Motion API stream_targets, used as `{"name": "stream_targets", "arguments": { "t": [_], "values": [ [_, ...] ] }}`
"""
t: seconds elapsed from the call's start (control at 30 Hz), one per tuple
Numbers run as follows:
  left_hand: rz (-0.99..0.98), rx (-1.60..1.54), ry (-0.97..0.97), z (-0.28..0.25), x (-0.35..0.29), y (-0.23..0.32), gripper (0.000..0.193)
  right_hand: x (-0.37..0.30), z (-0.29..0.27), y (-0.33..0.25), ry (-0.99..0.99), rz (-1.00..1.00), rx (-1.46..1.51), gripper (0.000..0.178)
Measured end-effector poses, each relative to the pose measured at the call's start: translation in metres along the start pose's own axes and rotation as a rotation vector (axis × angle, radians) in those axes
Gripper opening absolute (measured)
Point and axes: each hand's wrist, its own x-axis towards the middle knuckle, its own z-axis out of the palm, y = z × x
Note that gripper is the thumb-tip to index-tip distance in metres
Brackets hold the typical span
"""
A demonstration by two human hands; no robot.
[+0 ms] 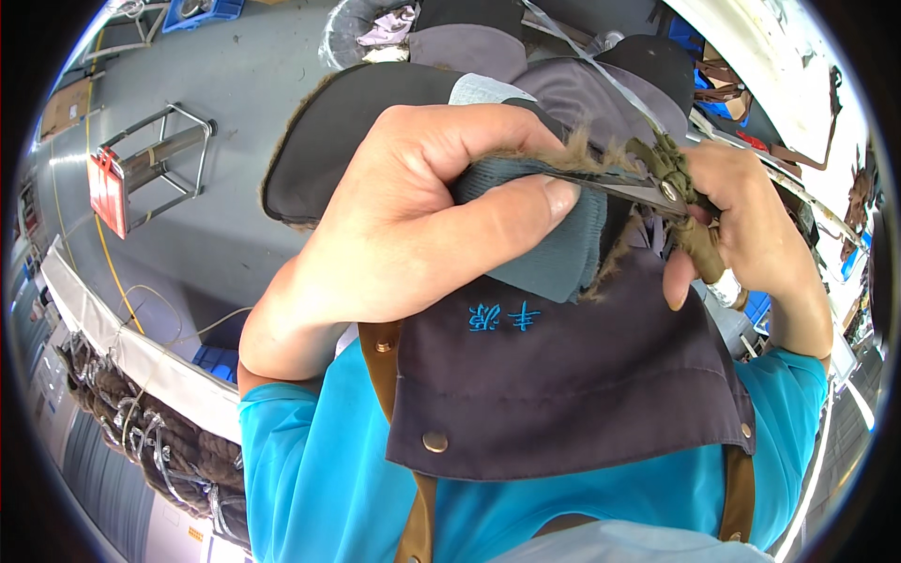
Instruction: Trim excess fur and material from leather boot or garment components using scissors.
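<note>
My left hand point(413, 211) pinches a folded blue-grey ribbed fabric piece point(554, 249) between thumb and fingers, in front of my chest. Brown fur point(587, 148) fringes its upper edge. In my right hand point(755, 202) is a pair of scissors point(643, 192), its handles wrapped in olive cloth. The blades point left and lie along the fur edge, beside my left thumb tip; whether they touch the fabric I cannot tell. Behind my left hand rests a large black fur-edged piece point(347, 141). My fingers hide part of the ribbed fabric.
At the left stands a metal-framed stool with a red seat point(108, 192). A bin with a clear plastic liner point(343, 38) holds fabric scraps at the top. Brown furry bundles point(150, 422) line the lower left, by a white ledge point(141, 342). A dark apron point(563, 394) covers my chest.
</note>
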Motion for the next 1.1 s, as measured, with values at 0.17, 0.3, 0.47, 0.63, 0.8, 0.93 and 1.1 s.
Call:
{"name": "stream_targets", "arguments": {
  "t": [0.17, 0.3, 0.47, 0.63, 0.8, 0.93, 1.1],
  "values": [
    [0.042, 0.035, 0.007, 0.000, 0.001, -0.004, 0.022, -0.004, 0.005, 0.003, -0.029, 0.062, 0.064, 0.028],
    [0.025, 0.032, 0.000, -0.001, 0.000, -0.004, 0.020, -0.005, 0.004, 0.004, -0.033, 0.035, -0.004, 0.024],
    [-0.033, 0.024, -0.038, -0.003, 0.000, 0.001, 0.019, -0.004, 0.001, 0.003, -0.031, 0.023, -0.048, 0.026],
    [-0.004, 0.042, -0.080, -0.003, 0.000, -0.003, 0.019, -0.002, 0.001, -0.003, -0.005, 0.018, -0.030, 0.039],
    [0.107, 0.126, -0.029, -0.001, -0.001, -0.007, 0.017, 0.001, -0.002, -0.005, -0.038, -0.013, -0.103, 0.062],
    [0.019, 0.096, -0.060, -0.003, 0.000, -0.004, 0.016, 0.001, 0.002, -0.005, 0.012, -0.023, -0.068, 0.059],
    [0.006, 0.079, -0.039, -0.002, 0.000, -0.005, 0.015, 0.001, 0.002, -0.004, 0.037, -0.037, -0.122, 0.052]
  ]
}}
